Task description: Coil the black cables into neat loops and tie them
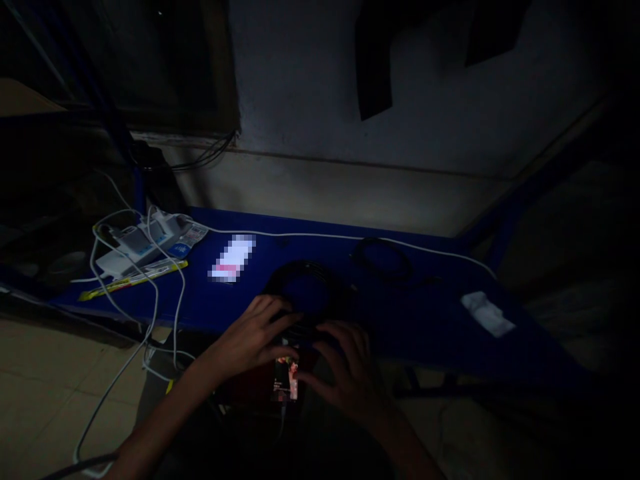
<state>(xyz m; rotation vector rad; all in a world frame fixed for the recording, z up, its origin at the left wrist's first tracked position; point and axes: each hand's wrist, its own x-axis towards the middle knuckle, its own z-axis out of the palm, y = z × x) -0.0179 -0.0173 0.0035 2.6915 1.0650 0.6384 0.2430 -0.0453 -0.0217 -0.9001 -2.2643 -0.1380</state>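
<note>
The scene is very dark. My left hand point(255, 333) and my right hand point(345, 367) meet at the front edge of a blue table point(410, 313). Between them is a phone with a lit screen point(286, 379), gripped from both sides, with a cable running from its lower end. My fingers also rest against a coil of black cable point(310, 287) lying on the table just behind the phone. The fingers of both hands are curled.
A white power strip with plugged-in chargers point(145, 240) and white cables sits at the table's left end, beside a yellow strip point(135, 280). A lit white object point(233, 259), a second black cable coil point(383, 257) and a white crumpled piece point(487, 312) lie on the table.
</note>
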